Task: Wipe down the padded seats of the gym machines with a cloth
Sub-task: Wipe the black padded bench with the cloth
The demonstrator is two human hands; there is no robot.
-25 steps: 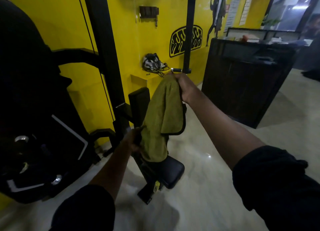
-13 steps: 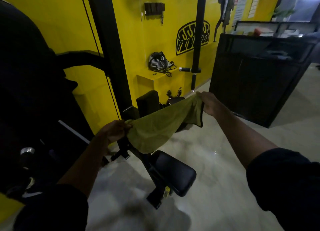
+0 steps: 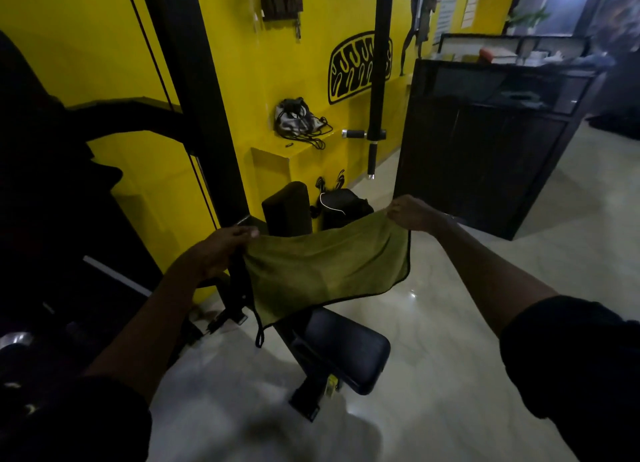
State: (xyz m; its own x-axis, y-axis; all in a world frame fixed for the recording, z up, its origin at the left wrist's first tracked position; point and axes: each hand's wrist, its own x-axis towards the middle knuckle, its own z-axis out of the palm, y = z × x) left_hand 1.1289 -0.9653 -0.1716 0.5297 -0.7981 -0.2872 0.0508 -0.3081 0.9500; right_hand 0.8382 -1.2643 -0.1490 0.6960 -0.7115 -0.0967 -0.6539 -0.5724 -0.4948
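Holding the cloth (image 3: 329, 264) spread out in the air over the seat (image 3: 349, 347), one top corner per hand.

- Left hand (image 3: 221, 250): up and left of the seat, fingers and thumb pinch the cloth's left corner.
- Right hand (image 3: 412, 214): up and right of the seat, fingers clenched on the right corner.
- Cloth: olive green with dark trim, sagging in the middle. Its lower edge hides the seat's rear end; can't tell if they touch. A dark loop (image 3: 259, 333) hangs off the lower left corner, just left of the seat.
- Seat: black padding, front part showing.
- Back pad (image 3: 287, 205): upright behind the seat, top showing above the cloth.
- Bag (image 3: 346, 205): dark, on the floor behind the seat.
- Post (image 3: 197, 98): black, behind-left of the seat.
- Counter (image 3: 485, 157): dark, behind-right of the seat, well apart.
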